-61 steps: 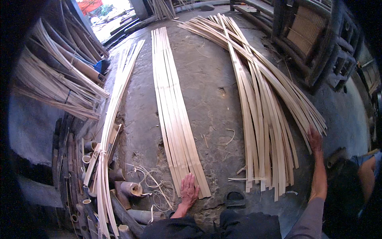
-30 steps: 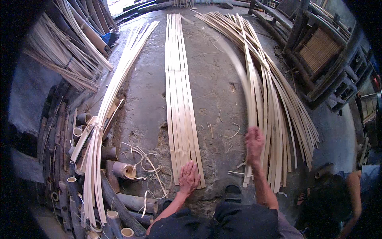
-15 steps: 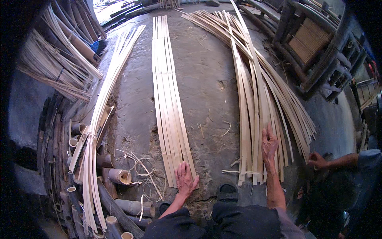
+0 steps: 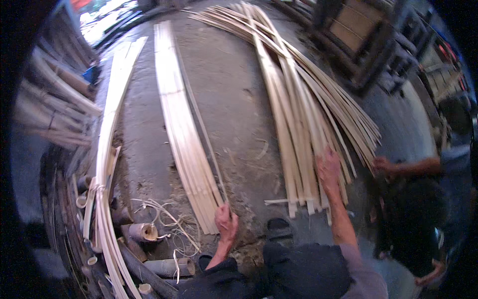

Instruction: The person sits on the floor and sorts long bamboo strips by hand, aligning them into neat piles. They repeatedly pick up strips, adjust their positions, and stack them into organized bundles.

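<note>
The left hand (image 4: pixel 226 223), spread on the row of strips (image 4: pixel 182 134) half a second ago, has curled; its fingers now look clamped on the near end of one thin strip (image 4: pixel 203 130), so that strip stands parted from the row (it seems turned on edge); from those fingers it points away from the person and leans leftward, its long axis roughly along the row, which lies just left of them; the right hand (image 4: pixel 328 167) is at the pile (image 4: pixel 294 139), well to their right; whether its fingers grip anything I cannot tell.

pale strips (image 4: pixel 180 124) lie across the grey floor (image 4: pixel 226 99).
</note>
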Action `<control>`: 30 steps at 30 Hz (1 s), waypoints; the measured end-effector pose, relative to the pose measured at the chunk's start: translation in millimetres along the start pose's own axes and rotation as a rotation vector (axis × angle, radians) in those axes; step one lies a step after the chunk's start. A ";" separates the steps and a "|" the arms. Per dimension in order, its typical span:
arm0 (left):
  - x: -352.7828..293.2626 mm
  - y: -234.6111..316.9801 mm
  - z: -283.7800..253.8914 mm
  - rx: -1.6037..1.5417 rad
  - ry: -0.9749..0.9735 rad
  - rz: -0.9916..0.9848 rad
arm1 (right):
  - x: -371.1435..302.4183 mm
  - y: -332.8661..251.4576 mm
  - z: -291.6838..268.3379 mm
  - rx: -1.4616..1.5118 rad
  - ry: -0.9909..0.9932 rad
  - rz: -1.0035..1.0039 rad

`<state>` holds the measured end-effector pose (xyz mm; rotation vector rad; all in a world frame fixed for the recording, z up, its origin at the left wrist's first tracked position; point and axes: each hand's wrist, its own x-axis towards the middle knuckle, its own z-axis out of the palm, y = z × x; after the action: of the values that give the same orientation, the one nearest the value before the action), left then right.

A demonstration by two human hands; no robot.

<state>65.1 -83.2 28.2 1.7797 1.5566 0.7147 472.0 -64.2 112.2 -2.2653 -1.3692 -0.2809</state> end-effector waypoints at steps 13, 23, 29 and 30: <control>-14.5 62.2 -5.3 -0.618 -0.073 -0.231 | -138.2 -218.5 110.4 1.136 -0.948 0.291; -27.4 24.9 -23.0 -0.446 -0.220 -0.220 | 73.6 -125.5 -61.8 0.931 -0.019 0.035; -28.9 21.3 -14.1 -0.265 -0.254 -0.131 | 115.3 -28.0 -42.3 0.657 -0.109 0.027; -30.0 19.7 -12.4 -0.257 -0.279 -0.134 | 120.2 -10.3 -37.5 0.603 -0.104 0.034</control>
<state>63.8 -112.7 51.9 1.4994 1.3189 0.5475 523.2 14.6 196.6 -1.8098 -1.2496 0.2402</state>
